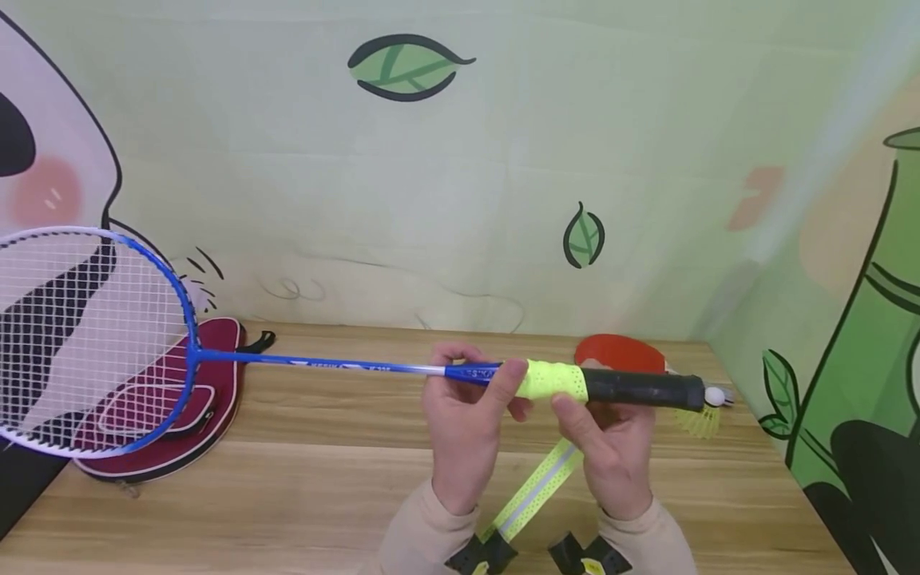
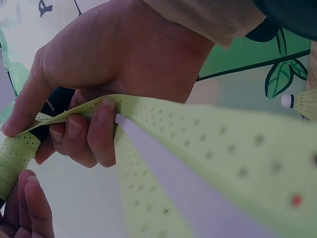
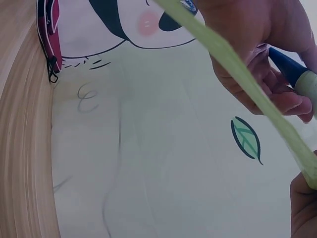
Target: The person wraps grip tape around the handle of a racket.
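Racket across the head view's middle: gripping the blue cone where the wrap begins with left thumb and fingers, the left hand clamping firmly; pinching yellow tape at the black handle with the right hand. Hiding the right fingers mostly behind the handle. Trailing loose tape toward bottom centre, disappearing behind a black wrist mount. Partly blocking a red paddle and shuttlecock at right. Overlapping a maroon case at lower left; cutting off the racket head at the left edge.
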A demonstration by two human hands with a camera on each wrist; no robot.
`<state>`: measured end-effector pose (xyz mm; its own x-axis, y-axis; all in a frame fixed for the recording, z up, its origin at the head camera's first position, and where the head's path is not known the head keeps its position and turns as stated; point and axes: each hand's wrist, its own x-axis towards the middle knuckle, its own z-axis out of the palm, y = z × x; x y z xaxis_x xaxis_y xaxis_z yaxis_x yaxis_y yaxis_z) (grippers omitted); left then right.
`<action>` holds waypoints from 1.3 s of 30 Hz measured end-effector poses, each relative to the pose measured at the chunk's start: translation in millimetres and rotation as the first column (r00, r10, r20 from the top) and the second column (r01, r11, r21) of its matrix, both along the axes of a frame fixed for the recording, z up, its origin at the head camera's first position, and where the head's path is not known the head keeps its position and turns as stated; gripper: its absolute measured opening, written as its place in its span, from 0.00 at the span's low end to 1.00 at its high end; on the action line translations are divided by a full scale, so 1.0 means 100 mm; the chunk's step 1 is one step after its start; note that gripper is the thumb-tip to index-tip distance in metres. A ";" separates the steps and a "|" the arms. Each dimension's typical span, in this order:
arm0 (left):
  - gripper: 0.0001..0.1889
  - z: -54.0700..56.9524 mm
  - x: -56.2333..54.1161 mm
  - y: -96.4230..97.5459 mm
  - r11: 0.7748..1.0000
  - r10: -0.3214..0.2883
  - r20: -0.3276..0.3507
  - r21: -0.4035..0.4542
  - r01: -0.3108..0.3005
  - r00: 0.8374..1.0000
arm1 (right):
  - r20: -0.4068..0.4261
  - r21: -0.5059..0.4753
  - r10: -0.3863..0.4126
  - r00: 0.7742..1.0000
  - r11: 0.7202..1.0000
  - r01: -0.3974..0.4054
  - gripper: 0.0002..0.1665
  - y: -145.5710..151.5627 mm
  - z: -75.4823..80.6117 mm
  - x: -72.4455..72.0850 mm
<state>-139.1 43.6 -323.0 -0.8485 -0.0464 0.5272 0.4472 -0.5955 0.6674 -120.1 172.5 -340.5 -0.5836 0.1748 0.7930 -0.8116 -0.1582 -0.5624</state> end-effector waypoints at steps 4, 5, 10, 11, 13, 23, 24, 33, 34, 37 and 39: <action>0.16 0.00 0.00 0.01 1.000 -0.012 -0.001 0.002 0.012 1.000 | 0.002 -0.010 0.016 1.000 1.000 -0.016 0.11 0.00 0.01 -0.01; 0.16 0.00 0.00 0.01 1.000 -0.013 -0.005 0.002 0.013 1.000 | 0.003 -0.014 0.023 1.000 1.000 -0.023 0.11 0.00 0.01 -0.01; 0.16 0.01 0.00 0.02 0.999 -0.045 -0.041 -0.003 0.045 0.998 | -0.001 -0.029 0.054 0.999 0.998 -0.054 0.09 0.00 0.03 -0.02; 0.16 0.01 0.00 0.02 0.998 -0.058 -0.050 -0.007 0.057 0.997 | -0.001 -0.028 0.053 0.999 0.998 -0.053 0.09 0.00 0.03 -0.02; 0.17 0.01 -0.01 0.03 0.996 -0.087 -0.059 -0.013 0.087 0.994 | -0.004 -0.027 0.049 0.999 0.998 -0.049 0.08 0.00 0.04 -0.03; 0.21 0.01 -0.05 0.05 0.978 -0.202 -0.246 0.000 0.208 0.948 | 0.000 -0.035 0.042 0.999 0.999 -0.042 0.06 0.03 0.06 -0.03; 0.22 0.00 -0.06 0.05 0.975 -0.213 -0.268 -0.001 0.221 0.940 | 0.004 -0.034 0.041 0.999 0.999 -0.041 0.06 0.03 0.06 -0.03; 0.25 0.00 -0.06 0.06 0.951 -0.286 -0.311 0.028 0.309 0.906 | 0.034 -0.037 0.034 0.999 0.999 -0.033 0.06 0.03 0.05 -0.02; 0.24 0.00 -0.06 0.06 0.950 -0.287 -0.312 0.028 0.311 0.905 | 0.043 -0.037 0.032 0.999 0.999 -0.030 0.06 0.03 0.05 -0.02; 0.24 0.00 -0.05 0.05 0.953 -0.281 -0.311 0.018 0.301 0.908 | 0.067 -0.039 0.034 0.997 0.999 -0.032 0.07 0.02 0.05 -0.02; 0.23 -0.01 -0.05 0.04 0.958 -0.273 -0.300 0.007 0.288 0.914 | 0.078 -0.038 0.036 0.996 0.999 -0.033 0.08 0.02 0.04 -0.02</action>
